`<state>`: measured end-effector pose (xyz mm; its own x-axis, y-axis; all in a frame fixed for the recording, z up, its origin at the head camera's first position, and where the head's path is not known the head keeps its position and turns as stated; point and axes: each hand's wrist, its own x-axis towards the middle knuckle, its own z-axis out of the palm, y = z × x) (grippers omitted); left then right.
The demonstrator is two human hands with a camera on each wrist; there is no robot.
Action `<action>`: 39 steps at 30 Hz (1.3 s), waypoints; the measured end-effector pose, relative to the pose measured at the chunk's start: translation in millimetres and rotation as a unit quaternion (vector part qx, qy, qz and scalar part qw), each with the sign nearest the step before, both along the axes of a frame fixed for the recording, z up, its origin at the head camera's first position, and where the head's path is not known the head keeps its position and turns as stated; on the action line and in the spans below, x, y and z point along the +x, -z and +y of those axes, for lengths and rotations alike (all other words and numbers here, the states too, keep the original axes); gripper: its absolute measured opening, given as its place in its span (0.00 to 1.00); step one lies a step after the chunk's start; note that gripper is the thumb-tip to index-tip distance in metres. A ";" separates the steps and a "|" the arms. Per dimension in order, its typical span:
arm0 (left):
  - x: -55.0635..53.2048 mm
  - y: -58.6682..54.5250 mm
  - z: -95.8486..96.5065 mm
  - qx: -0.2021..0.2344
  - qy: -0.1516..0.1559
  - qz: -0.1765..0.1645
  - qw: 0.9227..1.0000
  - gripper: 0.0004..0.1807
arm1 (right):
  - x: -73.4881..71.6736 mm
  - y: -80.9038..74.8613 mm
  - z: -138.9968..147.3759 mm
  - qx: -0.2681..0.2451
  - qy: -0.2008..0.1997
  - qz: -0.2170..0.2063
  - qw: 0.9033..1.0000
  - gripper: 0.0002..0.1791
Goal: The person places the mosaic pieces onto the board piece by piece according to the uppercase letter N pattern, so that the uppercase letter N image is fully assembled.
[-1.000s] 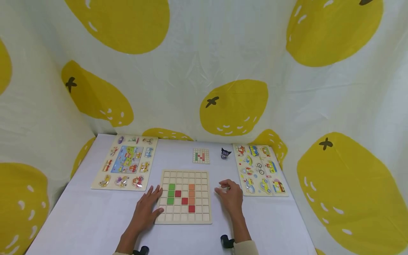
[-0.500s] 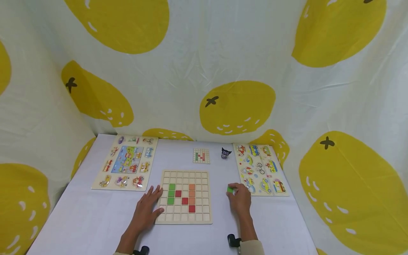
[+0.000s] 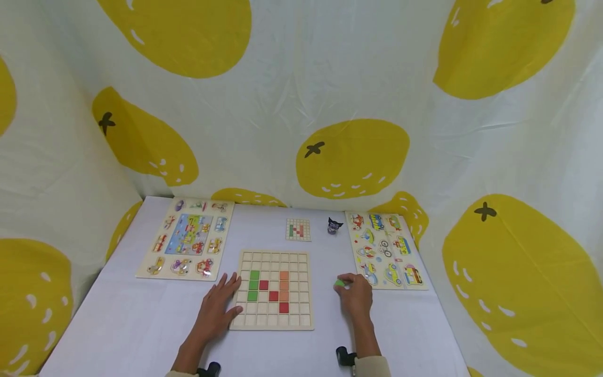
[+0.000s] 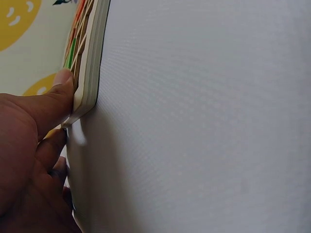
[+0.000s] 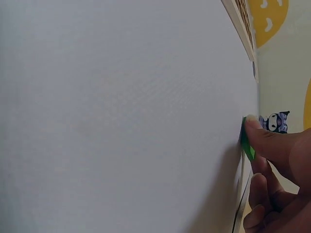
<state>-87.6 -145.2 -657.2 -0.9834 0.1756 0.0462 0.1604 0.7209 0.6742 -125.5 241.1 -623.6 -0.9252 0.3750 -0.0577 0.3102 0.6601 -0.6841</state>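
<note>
A wooden grid board (image 3: 299,319) lies at the middle of the table in the head view. Set in its squares are green tiles (image 3: 253,285) in a column, orange tiles (image 3: 284,286) in another, and red tiles (image 3: 274,296) between and below. My left hand (image 3: 214,309) rests at the board's left side, fingers extended, with the thumb (image 4: 60,87) on its edge. Right of the board, my right hand (image 3: 357,297) pinches a loose green square tile (image 5: 247,141) between thumb and fingers, tilted, close over the table.
A small card (image 3: 305,236) with a coloured grid pattern lies behind the board, beside a dark-eared figurine (image 3: 334,226). Picture puzzle boards stand flat at left (image 3: 146,264) and right (image 3: 383,285). A lemon-print curtain (image 3: 264,131) encloses the table.
My right hand has moved to the right, away from the board. A green tile now shows in its fingers and has tilted over the last half second. My left hand has stayed put.
</note>
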 end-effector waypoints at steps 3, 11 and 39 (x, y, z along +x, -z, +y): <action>0.0 0.5 0.2 -0.001 -0.001 0.001 1.000 0.46 | 2.7 -0.3 -4.0 0.002 0.003 0.006 1.000 0.13; 0.6 4.6 -0.9 0.002 -0.001 0.020 1.000 0.46 | 6.9 0.0 -21.6 -0.043 0.023 0.054 0.997 0.10; 1.2 0.9 1.5 -0.005 -0.003 0.017 1.000 0.46 | 45.1 6.7 -168.5 -0.088 -0.147 0.070 0.983 0.11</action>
<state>-86.4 -143.7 -658.1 -0.9821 0.1712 0.0783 0.1797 0.7285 0.6611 -80.4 72.6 -630.3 -0.9956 0.0850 0.0381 0.0179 0.5756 -0.8176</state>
